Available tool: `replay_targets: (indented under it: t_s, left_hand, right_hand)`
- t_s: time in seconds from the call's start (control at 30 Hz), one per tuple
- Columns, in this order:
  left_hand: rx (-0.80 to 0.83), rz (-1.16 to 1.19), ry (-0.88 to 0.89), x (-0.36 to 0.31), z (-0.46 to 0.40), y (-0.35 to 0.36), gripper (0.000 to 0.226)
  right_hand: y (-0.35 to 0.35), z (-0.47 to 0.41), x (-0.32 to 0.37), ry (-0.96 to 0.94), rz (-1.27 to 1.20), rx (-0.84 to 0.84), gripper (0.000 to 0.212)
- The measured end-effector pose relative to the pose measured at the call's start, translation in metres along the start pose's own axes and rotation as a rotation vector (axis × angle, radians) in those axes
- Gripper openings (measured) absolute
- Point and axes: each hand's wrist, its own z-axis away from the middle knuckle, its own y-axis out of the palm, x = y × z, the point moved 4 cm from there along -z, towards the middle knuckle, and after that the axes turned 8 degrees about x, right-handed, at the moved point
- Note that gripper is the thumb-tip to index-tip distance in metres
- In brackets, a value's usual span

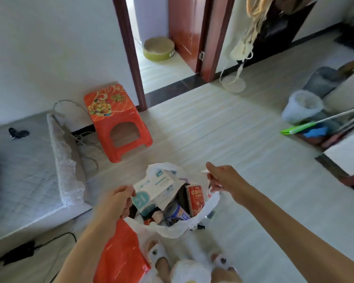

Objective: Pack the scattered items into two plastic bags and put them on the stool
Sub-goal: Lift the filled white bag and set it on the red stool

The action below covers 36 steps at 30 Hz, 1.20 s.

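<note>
From the head camera, much of the white bag (173,229) is hidden behind its own contents and both arms, and its bottom cannot be seen. The left hand (116,203) has a closed grip, pinching the bag's left handle, and a red bag (121,254) hangs below the same hand; whether those fingers hold it too cannot be told, and its lower edge is cut off by the frame. The right hand (223,178) grips the right handle with curled fingers, the forefinger pointing outward. Inside the open bag sit a white and teal box (157,189) with small print too blurred to read, a red packet (196,200) bearing gold Chinese characters that cannot be made out clearly, and a blue-labelled can (177,214) whose label is unreadable. Darker things beneath are unclear. The bags hang above the floor (223,129), over slippered feet (157,256) partly cut off below. The red stool (114,121), printed with gold flowers, stands well apart near the doorway (161,64), just beside the bed (25,164).
</note>
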Motion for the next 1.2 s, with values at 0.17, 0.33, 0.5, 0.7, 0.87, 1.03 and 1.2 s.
replay_targets:
  t_s: [0.17, 0.33, 0.5, 0.7, 0.87, 1.03, 1.2]
  left_hand:
    - [0.131, -0.037, 0.113, -0.028, 0.03, 0.107, 0.032]
    - [0.186, -0.029, 0.276, -0.046, 0.051, 0.213, 0.034]
    - [0.302, -0.062, 0.335, -0.061, 0.073, 0.32, 0.033]
    - [0.499, -0.171, 0.397, -0.067, 0.085, 0.428, 0.034]
    - [0.58, -0.203, 0.371, -0.084, 0.058, 0.501, 0.033]
    - [0.575, -0.257, 0.322, -0.121, -0.007, 0.563, 0.033]
    - [0.512, -0.317, 0.236, -0.171, -0.084, 0.597, 0.035]
  right_hand:
    - [-0.102, 0.062, -0.034, -0.07, -0.07, -0.125, 0.037]
    - [-0.208, 0.128, -0.076, -0.217, -0.123, -0.221, 0.037]
    - [-0.303, 0.181, -0.103, -0.292, -0.201, -0.376, 0.04]
    - [-0.385, 0.202, -0.133, -0.274, -0.362, -0.521, 0.038]
    - [-0.449, 0.183, -0.147, -0.225, -0.454, -0.571, 0.037]
    - [-0.509, 0.128, -0.139, -0.164, -0.47, -0.571, 0.036]
    - [-0.565, 0.043, -0.097, -0.111, -0.463, -0.504, 0.035]
